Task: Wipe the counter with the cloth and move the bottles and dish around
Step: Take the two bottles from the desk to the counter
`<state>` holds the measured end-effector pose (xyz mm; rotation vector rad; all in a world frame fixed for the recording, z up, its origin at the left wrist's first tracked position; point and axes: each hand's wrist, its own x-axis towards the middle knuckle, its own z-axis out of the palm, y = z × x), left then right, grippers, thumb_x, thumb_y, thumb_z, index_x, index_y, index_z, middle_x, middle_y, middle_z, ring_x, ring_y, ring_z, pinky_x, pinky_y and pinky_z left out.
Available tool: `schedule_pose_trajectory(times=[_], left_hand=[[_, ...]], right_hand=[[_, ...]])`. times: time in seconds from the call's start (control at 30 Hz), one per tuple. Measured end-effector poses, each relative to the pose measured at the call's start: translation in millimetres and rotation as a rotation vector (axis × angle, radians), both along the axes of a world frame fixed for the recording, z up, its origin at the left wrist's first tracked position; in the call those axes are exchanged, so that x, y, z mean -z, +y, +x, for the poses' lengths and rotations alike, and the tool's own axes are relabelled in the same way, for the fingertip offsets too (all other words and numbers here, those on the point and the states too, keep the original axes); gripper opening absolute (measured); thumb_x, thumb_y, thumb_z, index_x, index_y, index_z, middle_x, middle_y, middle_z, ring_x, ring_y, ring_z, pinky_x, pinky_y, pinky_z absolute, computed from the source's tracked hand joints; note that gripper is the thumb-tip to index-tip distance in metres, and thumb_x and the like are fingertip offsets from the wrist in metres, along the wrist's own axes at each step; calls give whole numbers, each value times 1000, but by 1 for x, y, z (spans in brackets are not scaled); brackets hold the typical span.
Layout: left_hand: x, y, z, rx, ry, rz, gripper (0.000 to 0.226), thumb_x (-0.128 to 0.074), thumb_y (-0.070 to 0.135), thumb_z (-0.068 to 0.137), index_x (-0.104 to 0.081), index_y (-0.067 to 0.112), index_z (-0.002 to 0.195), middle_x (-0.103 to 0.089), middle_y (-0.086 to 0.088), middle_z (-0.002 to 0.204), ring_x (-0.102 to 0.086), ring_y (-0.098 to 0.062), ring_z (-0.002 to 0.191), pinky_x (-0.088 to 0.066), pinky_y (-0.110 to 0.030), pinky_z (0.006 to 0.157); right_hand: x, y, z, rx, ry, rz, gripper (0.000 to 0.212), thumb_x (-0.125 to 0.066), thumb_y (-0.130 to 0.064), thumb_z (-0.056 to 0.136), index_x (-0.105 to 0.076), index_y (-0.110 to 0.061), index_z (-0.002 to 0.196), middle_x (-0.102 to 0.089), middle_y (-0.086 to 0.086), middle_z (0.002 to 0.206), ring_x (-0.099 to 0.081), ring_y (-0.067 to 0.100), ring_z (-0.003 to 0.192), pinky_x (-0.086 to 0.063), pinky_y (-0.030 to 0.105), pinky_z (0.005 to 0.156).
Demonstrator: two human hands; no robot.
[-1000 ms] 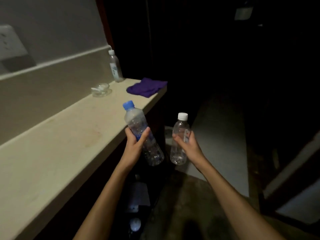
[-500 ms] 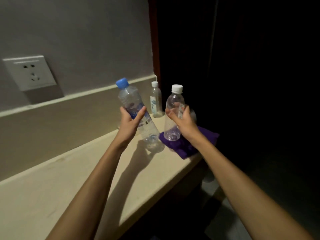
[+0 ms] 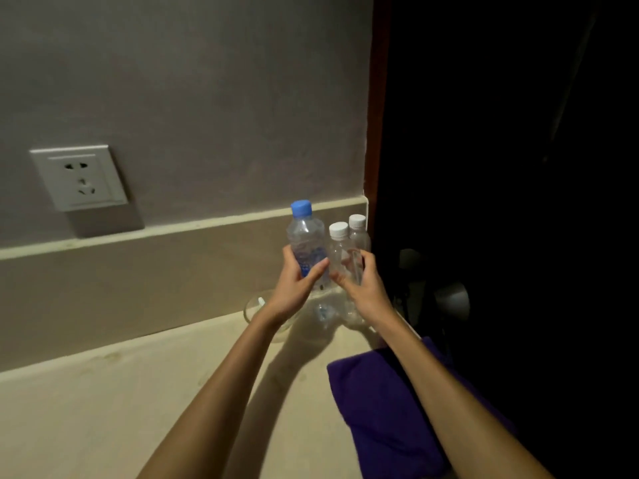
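Both arms are stretched forward; the left hand (image 3: 294, 288) grips the blue-capped bottle (image 3: 306, 243), the right hand (image 3: 363, 288) grips the white-capped bottle (image 3: 340, 250) just beside it

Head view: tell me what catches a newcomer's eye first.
Two hands meet at the counter's far end: the left hand grips a blue-capped bottle, the right hand a white-capped bottle, with a third bottle behind. A purple cloth lies on the counter near its edge, under the right forearm.
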<state>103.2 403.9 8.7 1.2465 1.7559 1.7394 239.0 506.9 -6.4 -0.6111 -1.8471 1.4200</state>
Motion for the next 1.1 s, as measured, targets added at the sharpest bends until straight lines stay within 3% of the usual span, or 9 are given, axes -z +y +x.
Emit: schedule_pose_trajectory(times=[0.17, 0.23, 0.33, 0.4, 0.53, 0.73, 0.87, 1.0, 1.1], left_hand=[[10, 0, -6, -67, 53, -53, 67, -68, 39, 97, -26, 22, 147, -55, -2, 139, -63, -15, 125, -54, -46, 106], [11, -6, -11, -99, 65, -68, 67, -68, 38, 97, -26, 23, 147, -54, -2, 139, -63, -14, 125, -55, -44, 105], [9, -16, -16, -162, 75, -78, 66, -67, 35, 97, -25, 23, 146, -52, -5, 140, -61, -16, 127, -54, -45, 107], [11, -22, -18, -213, 67, -75, 65, -67, 33, 98, -24, 25, 147, -51, -4, 142, -59, -16, 129, -52, -46, 108], [16, -25, -24, -308, 110, -80, 68, -70, 50, 91, -27, 41, 142, -52, -4, 140, -60, -18, 128, -54, -50, 105], [26, -18, -30, -374, 170, -58, 57, -72, 50, 87, -34, 59, 128, -52, 0, 136, -60, -19, 125, -56, -50, 101], [31, -18, -29, -383, 217, -87, 67, -73, 46, 86, -32, 44, 138, -47, 3, 138, -56, -16, 128, -55, -48, 104], [34, -16, -27, -410, 225, -103, 75, -71, 46, 82, -29, 36, 143, -38, 3, 140, -49, -17, 133, -51, -47, 110], [37, -15, -25, -418, 234, -114, 81, -75, 49, 81, -25, 36, 143, -34, 3, 141, -45, -17, 135, -48, -46, 113]], right_hand=[[24, 13, -17, -71, 30, -48, 79, -81, -41, 82, -39, -29, 147, -56, -7, 142, -55, 12, 131, -47, 20, 91], [27, 9, -25, -112, 43, -50, 86, -80, -40, 85, -32, -27, 155, -51, -10, 147, -50, 8, 134, -44, 13, 93], [28, 0, -38, -113, 92, -78, 110, -84, -61, 71, -25, -28, 158, -52, -5, 153, -51, 12, 140, -47, 38, 114], [32, 0, -47, -80, 116, -67, 107, -86, -55, 71, -29, -21, 155, -56, 0, 149, -55, 15, 138, -45, 45, 116], [31, 2, -58, -22, 116, -18, 81, -85, -23, 83, -37, -15, 148, -57, 5, 145, -57, 19, 133, -47, 44, 113], [38, -8, -64, 64, 109, 11, 75, -81, -22, 87, -37, -23, 147, -55, 2, 146, -56, 17, 133, -51, 41, 109], [42, -12, -63, 101, 89, -1, 75, -80, -20, 88, -36, -21, 149, -52, 0, 146, -52, 9, 131, -45, 22, 100], [44, -15, -58, 148, 61, 3, 74, -80, -24, 88, -37, -18, 148, -54, 5, 147, -52, 13, 130, -49, 39, 108], [46, -20, -46, 182, -54, 60, 71, -76, -37, 91, -37, -21, 148, -56, 1, 146, -57, 20, 129, -47, 31, 94]])
